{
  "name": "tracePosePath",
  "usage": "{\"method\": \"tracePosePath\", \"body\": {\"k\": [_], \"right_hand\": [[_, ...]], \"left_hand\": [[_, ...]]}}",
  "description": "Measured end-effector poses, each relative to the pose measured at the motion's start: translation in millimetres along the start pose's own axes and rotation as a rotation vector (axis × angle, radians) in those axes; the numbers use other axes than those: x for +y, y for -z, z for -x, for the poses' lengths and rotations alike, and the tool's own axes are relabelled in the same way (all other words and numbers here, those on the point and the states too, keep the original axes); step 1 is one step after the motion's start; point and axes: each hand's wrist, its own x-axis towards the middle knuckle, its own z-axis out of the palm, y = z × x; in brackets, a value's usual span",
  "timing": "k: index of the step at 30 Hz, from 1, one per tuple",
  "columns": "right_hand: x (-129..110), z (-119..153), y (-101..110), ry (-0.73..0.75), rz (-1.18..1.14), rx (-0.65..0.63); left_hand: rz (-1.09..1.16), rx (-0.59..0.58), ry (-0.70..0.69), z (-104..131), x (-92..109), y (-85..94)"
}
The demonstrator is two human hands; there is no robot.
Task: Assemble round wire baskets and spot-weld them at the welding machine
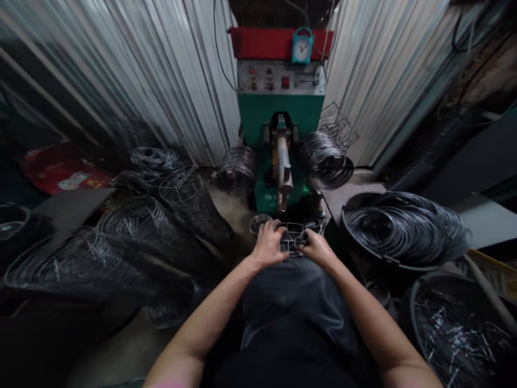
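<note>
Above my dark apron (294,307), both hands are closed on a small round wire frame (290,245). Its left side is in my left hand (269,243), which wears an orange ring on one finger. On the opposite side, my right hand (314,247) pinches the frame's wires; its fingertips are partly hidden. Just beyond the hands stands a green welding machine (258,118), its metal arm (284,167) reaching toward me. Another wire ring (259,223) shows behind my left hand.
Wire rings hang in bundles left (237,171) and right (326,160) of the machine. Stacked wire frames (133,226) fill the left floor. At right are a tub of rings (351,237) and a tub of short wire pieces (456,328). A turquoise clock (302,47) hangs above.
</note>
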Motion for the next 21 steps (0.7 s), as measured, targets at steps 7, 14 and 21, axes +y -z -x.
{"method": "tracePosePath", "body": {"k": [7,14,21], "right_hand": [[9.9,2.5,-33.1,-0.008,-0.357,0.149],[18.8,4.2,-26.5,0.134,-0.422,-0.041],[16.5,3.1,-15.8,0.327,-0.265,-0.111]], "left_hand": [[0.039,-0.002,0.066,-4.1,-0.6,-4.5],[0.102,0.002,0.070,-5.7,-7.8,-6.9],[0.136,0.010,0.067,-6.8,-15.4,-2.1]]}}
